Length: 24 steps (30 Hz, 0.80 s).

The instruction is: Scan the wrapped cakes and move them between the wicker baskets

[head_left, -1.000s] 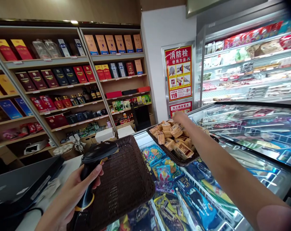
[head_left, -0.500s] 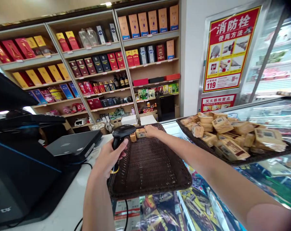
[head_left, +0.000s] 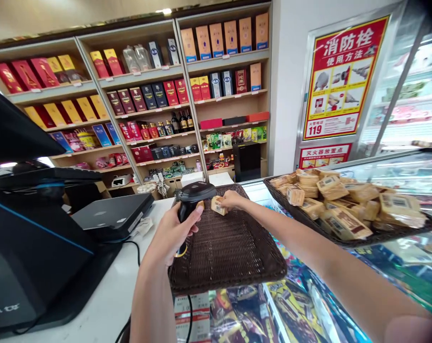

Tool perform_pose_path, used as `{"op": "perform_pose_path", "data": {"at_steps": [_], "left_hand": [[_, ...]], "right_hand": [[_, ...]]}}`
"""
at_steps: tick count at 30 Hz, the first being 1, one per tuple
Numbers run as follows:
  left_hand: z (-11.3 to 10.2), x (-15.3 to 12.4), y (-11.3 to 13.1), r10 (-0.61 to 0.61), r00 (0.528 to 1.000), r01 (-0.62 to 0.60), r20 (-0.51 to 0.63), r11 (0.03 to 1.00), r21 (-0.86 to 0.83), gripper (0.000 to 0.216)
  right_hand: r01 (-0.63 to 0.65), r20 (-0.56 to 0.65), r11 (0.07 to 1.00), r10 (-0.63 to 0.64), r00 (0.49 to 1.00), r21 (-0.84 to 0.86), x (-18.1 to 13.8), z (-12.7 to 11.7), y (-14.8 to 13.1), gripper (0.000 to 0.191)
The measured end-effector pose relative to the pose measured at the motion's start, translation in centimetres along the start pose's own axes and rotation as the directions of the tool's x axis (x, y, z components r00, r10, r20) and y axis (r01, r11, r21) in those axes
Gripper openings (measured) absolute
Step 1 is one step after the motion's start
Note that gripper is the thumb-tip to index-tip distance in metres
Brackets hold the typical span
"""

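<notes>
My left hand (head_left: 176,228) is wrapped round the handle of a black barcode scanner (head_left: 197,191), held upright over the left edge of a dark brown wicker tray (head_left: 233,257). Between the fingers of my right hand (head_left: 233,199) is a small packaged snack (head_left: 219,206), tan with a barcode label, over the tray's far end. Part of another tan pack (head_left: 200,205) shows just behind the scanner head. The fingertips of my right hand are partly hidden by the pack.
A second wicker tray (head_left: 352,242) heaped with packaged snacks (head_left: 344,205) stands at the right on the glass counter. Left are a black checkout machine (head_left: 30,247), a flat black device (head_left: 110,212) and a cable (head_left: 137,250). Shelves (head_left: 155,71) of boxes line the back wall.
My right hand has brought the snack pack slightly nearer and to the right, tilting it. The scanner in my left hand has moved right, now hiding most of the other pack.
</notes>
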State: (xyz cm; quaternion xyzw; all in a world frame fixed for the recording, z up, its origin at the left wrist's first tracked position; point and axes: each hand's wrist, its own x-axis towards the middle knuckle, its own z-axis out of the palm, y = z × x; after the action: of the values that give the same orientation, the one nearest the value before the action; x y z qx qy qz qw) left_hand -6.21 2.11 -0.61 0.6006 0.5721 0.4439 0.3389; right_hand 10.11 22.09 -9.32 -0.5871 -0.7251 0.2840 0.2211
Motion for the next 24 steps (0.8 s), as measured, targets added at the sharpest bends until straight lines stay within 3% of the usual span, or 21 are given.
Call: {"op": "perform_pose_path", "data": {"at_steps": [4, 9, 12, 17, 24], "left_hand": [[0.6, -0.5, 0.6, 0.042, 0.998, -0.042, 0.039, 0.999, -0.025, 0.049], [1.5, -1.0, 1.2, 0.068, 0.990, -0.066, 0.126, 0.998, -0.019, 0.049], [2.2, -1.2, 1.5, 0.081, 0.975, -0.083, 0.206, 0.997, -0.001, 0.045], [3.2, -1.6, 2.0, 0.067, 0.960, -0.074, 0.271, 0.997, 0.013, 0.042], [3.8, -1.9, 2.3, 0.085, 0.943, -0.088, 0.323, 0.996, -0.003, 0.042]], "right_hand": [[-0.012, -0.071, 0.962, 0.033, 0.997, 0.272, -5.7, -3.4, 3.1, 0.018], [0.076, -0.246, 0.796, 0.094, 0.965, 0.601, -12.6, -6.8, 6.3, 0.032], [0.098, -0.337, 0.832, 0.111, 0.935, 0.546, -14.6, -8.3, 6.8, 0.037], [0.164, -0.449, 0.862, 0.080, 0.890, 0.479, -15.6, -9.9, 6.1, 0.029], [0.184, -0.405, 0.774, 0.101, 0.909, 0.606, -16.8, -10.9, 5.0, 0.019]]}}
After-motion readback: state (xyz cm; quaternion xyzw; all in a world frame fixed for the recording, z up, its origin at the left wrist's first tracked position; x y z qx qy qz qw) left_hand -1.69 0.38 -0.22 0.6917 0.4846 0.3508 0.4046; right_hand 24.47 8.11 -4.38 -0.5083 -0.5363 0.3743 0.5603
